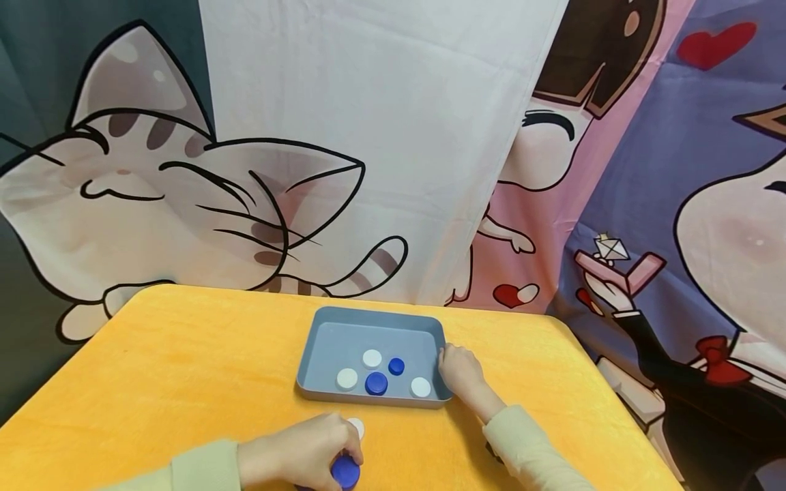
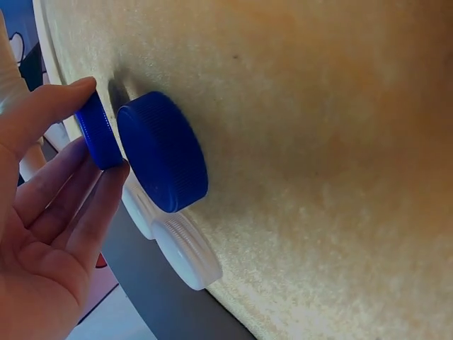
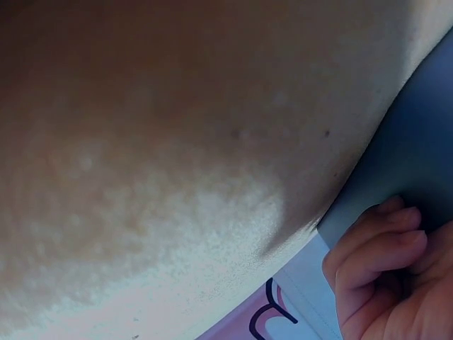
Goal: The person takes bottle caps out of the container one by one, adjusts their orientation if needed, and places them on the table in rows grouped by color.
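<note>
Between thumb and fingertips my left hand (image 1: 316, 447) pinches a blue bottle cap (image 2: 99, 131), held on edge in the left wrist view. Right beside it is a larger blue cap (image 2: 163, 152), mostly hidden by the hand in the head view. Two white caps (image 2: 187, 251) sit just beyond, one partly behind the other. My right hand (image 1: 460, 372) grips the right wall of a shallow grey-blue tray (image 1: 368, 402) with curled fingers. Inside the tray lie white caps (image 1: 346, 379), a larger blue cap (image 1: 376, 383) and a smaller blue one (image 1: 396, 366).
A yellow cloth (image 1: 202, 368) covers the table, and the tray stands towards its far edge. Behind the table hangs a printed curtain (image 1: 381, 102) with a cartoon cat and figures.
</note>
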Demonstrator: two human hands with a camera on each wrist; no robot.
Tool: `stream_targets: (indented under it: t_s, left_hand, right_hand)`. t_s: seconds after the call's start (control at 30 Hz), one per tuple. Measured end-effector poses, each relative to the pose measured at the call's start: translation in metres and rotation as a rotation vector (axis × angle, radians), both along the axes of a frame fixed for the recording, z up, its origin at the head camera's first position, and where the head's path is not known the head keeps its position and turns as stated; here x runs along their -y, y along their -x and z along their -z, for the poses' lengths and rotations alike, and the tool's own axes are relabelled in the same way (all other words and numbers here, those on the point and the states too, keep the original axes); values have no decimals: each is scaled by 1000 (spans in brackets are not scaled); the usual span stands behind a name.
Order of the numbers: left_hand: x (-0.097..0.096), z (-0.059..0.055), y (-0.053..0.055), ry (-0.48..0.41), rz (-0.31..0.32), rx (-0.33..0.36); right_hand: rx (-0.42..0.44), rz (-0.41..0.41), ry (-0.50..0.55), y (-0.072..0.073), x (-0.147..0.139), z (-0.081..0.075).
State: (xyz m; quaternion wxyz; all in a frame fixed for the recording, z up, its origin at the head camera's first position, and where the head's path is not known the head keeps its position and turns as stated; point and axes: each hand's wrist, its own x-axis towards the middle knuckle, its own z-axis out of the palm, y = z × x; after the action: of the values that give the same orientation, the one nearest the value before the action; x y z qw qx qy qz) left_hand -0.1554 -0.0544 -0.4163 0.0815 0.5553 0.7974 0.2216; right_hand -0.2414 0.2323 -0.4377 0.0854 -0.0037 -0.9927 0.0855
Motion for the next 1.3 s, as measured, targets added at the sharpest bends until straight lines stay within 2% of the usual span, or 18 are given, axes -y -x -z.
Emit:
stream_targets:
  t_s: [0.2,0.63,0.87,0.93,1.03,1.3]
  left_hand:
    - [1,2,0,19,-7,65]
    - [4,8,-4,-9,-52,95]
    - [4,8,-7,28,-120,195]
    - [4,9,-7,35,-129,196]
    - [4,9,-7,34,-126,180]
    - [3,2,-5,-57,-46,17]
  right_hand:
    - [2,-2,7,1,-1,0]
    - [33,11,2,1,-1,0]
    - [39,14,5,1,0,0]
    - [39,15,3,2,-1,0]
    - [37,16,-1,2,-1,1]
    - [48,13,6,3,-1,0]
